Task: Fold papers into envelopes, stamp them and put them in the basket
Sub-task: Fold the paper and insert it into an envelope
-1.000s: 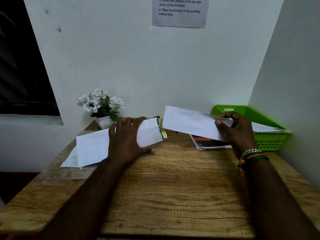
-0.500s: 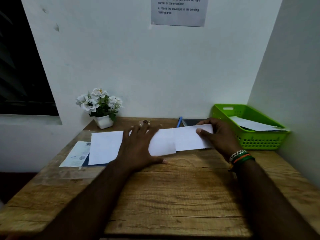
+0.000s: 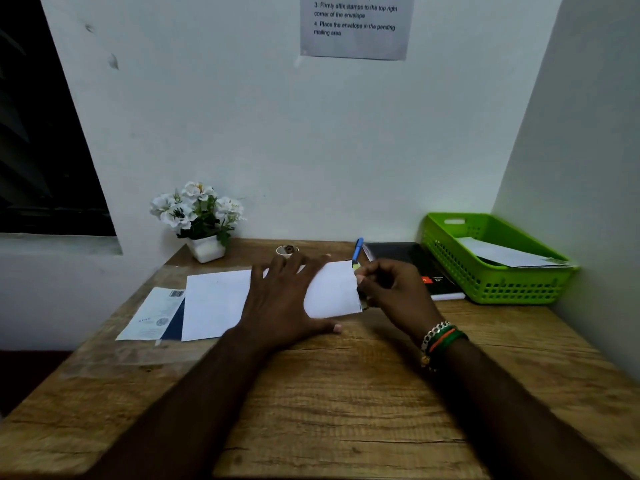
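Under the flat left hand (image 3: pixel 282 299), the envelope (image 3: pixel 332 289) meets the right grip (image 3: pixel 388 289).

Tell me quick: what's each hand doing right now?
Left hand: open, fingers spread flat, pressing the white paper onto the table.
Right hand: fingers curled, pinching the paper's right edge.

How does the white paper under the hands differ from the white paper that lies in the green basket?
The white paper on the wooden desk lies flat under the left hand, and the right hand pinches its right edge; the white paper in the green plastic basket is touched by no hand. The desk paper rests on bare wood beside a printed sheet; the basket paper leans tilted inside the basket. Both are white.
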Motion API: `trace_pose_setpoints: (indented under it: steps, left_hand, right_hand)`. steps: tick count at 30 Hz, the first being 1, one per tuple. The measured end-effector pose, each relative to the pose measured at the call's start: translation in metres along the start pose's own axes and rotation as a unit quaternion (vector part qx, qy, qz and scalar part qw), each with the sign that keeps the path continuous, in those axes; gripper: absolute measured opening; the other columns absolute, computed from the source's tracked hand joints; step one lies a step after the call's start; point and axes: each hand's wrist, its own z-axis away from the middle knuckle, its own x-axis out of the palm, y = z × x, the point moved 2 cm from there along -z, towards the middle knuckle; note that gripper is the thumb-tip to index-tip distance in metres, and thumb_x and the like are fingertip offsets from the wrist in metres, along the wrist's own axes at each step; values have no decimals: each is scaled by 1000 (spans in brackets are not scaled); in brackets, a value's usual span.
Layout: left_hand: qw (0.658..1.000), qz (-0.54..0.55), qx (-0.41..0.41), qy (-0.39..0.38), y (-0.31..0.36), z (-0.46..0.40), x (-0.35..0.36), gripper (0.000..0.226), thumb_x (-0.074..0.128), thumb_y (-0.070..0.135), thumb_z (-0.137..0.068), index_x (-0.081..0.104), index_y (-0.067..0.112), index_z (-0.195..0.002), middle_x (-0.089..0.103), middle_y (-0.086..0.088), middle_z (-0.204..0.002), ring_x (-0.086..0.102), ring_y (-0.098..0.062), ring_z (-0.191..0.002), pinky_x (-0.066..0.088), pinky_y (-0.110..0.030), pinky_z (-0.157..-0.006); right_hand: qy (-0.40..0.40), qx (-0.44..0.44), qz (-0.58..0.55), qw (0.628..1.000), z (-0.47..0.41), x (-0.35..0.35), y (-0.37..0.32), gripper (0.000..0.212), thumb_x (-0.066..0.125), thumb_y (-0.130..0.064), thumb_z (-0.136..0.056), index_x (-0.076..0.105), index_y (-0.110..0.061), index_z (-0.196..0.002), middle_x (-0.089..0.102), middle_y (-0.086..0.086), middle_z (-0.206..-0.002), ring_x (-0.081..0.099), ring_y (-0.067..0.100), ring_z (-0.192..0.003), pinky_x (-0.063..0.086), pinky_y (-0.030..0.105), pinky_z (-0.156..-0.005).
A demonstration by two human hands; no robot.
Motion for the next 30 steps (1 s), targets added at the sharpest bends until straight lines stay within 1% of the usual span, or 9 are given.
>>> trace_pose_setpoints:
  steps: [4, 6, 9, 12, 15, 17, 20, 26, 30]
  left_hand:
    - [1000, 9, -15, 4, -6, 0, 0, 117, 54, 99, -57, 13, 50, -155, 29, 9, -161, 25, -22, -148, 20, -49, -117]
    - [1000, 10, -22, 8, -9, 0, 0, 116, 53, 100, -57, 14, 50, -155, 31, 8, -159, 27, -23, -147, 22, -50, -116]
    - [1000, 9, -19, 9, -6, -1, 1, 114, 51, 101, -56, 16, 51, -154, 32, 9, -158, 29, -23, -146, 22, -50, -115]
    - [1000, 10, -15, 10, -4, 0, 2, 112, 48, 101, -58, 15, 51, -152, 33, 10, -156, 31, -22, -144, 23, -50, -114]
    - [999, 18, -24, 18, -6, 0, 1, 115, 48, 101, -59, 9, 50, -154, 31, 8, -159, 30, -22, -145, 23, -50, -114]
    - [999, 32, -26, 27, -5, 1, 1, 116, 51, 98, -61, 4, 49, -155, 31, 7, -158, 30, -22, -146, 24, -51, -114]
    - [999, 36, -20, 26, -2, 1, 2, 108, 51, 96, -64, 9, 50, -152, 31, 7, -155, 30, -23, -144, 23, -53, -114]
    - [1000, 10, -11, 27, 1, -1, 7, 77, 52, 94, -64, 30, 48, -123, 33, 3, -145, 32, -24, -140, 25, -53, -112]
    - [999, 23, -12, 28, 1, -2, 6, 69, 55, 92, -65, 34, 47, -113, 33, 4, -142, 31, -23, -138, 22, -54, -114]
  right_hand:
    - [21, -13, -20, 1000, 1, 0, -4, 7, 66, -8, -95, 71, -9, -90, 75, 12, -83, 69, 10, -72, 52, 18, -63]
    - [35, -21, 0, 999, 1, -3, -7, 10, 63, -15, -99, 69, -12, -92, 77, 5, -83, 71, 8, -78, 53, 23, -73]
    - [-30, -23, 17, 999, 4, 2, -8, 15, 58, -28, -102, 68, -18, -96, 76, -6, -83, 68, 6, -87, 49, 31, -88]
    - [-68, -15, -15, 997, 8, 7, -10, 14, 59, -32, -101, 67, -22, -95, 69, -11, -81, 63, 7, -81, 49, 36, -84]
    - [35, -21, 10, 999, 4, 0, -10, 10, 72, -30, -93, 69, -21, -97, 74, -6, -97, 67, 14, -92, 52, 36, -85]
    - [85, 11, 25, 996, 3, -5, -9, 27, 81, -31, -84, 67, -23, -105, 70, -9, -106, 64, 11, -93, 53, 30, -80]
    - [41, 101, -37, 993, 5, -2, -8, 47, 86, -29, -78, 63, -24, -119, 68, -4, -109, 67, 12, -92, 60, 33, -75]
    - [27, 80, -36, 996, 4, 6, -4, 22, 82, -7, -81, 68, -10, -97, 66, 6, -83, 63, 12, -65, 52, 22, -55]
    - [37, 46, -21, 998, 5, 6, -4, 13, 83, -12, -81, 70, -12, -84, 70, 1, -81, 65, 11, -69, 57, 25, -62]
